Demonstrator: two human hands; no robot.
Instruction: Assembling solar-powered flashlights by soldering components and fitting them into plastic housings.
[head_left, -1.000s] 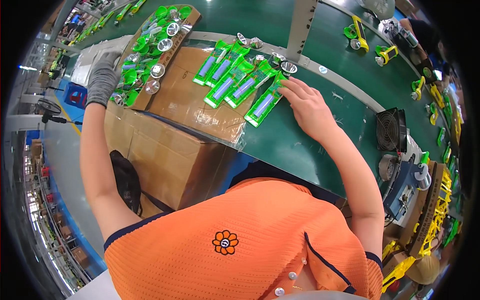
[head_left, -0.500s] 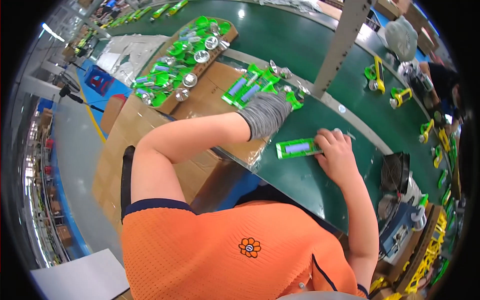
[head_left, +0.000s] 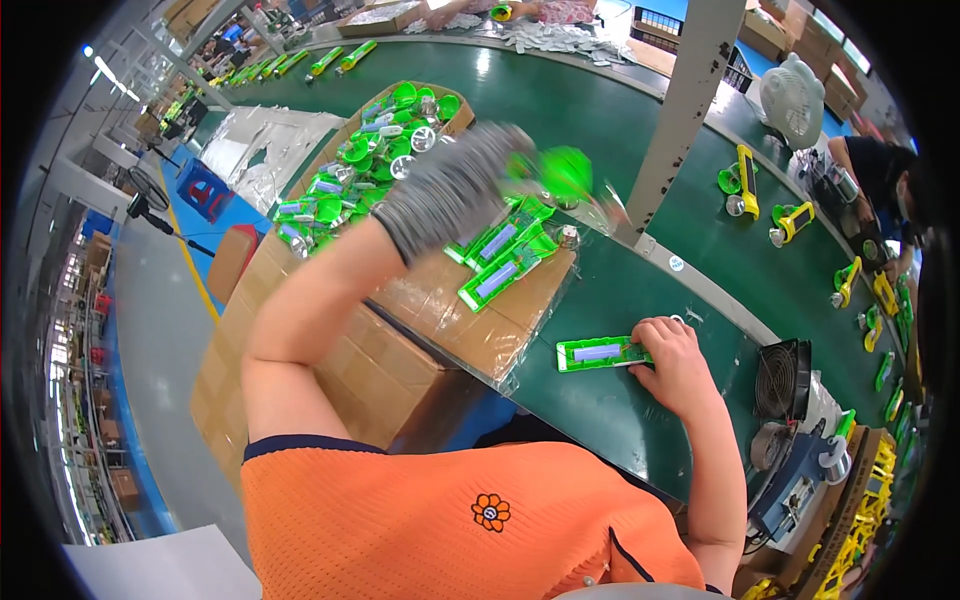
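A single wide fisheye view looks down and forward from the person's head, the orange shirt [head_left: 400, 510] close at the near edge, the green desk [head_left: 620, 420] just beyond it

Right of a cardboard sheet [head_left: 440, 315], a green casing [head_left: 597, 353] is gripped by the right hand [head_left: 672, 362]; at the sheet's far edge, a blurred green part [head_left: 566, 173] is held by the gloved left hand [head_left: 455, 195].
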